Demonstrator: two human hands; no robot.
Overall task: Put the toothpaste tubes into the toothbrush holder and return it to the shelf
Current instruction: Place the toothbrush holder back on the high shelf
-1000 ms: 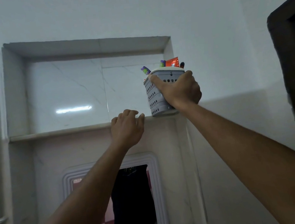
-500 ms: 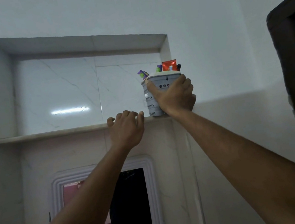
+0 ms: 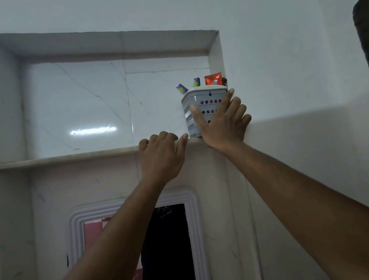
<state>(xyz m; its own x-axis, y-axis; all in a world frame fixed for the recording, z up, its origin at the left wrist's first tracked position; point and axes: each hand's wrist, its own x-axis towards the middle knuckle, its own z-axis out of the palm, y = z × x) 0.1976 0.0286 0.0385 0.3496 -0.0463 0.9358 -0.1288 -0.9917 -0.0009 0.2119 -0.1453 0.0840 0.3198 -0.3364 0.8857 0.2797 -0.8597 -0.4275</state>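
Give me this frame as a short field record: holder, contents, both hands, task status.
holder: grey perforated toothbrush holder, upright at the right end of the shelf, by the niche wall
contents: red tube and two purple-green items poking out the top
right hand: open, fingers spread flat against the holder's front
left hand: fingers curled over the shelf edge, holding nothing
status: holder appears to be on the shelf, hand not yet withdrawn

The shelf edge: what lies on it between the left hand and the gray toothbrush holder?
In the head view, nothing: only a short bare strip of shelf ledge separates the left hand from the toothbrush holder. The right hand lies open against the holder's front.
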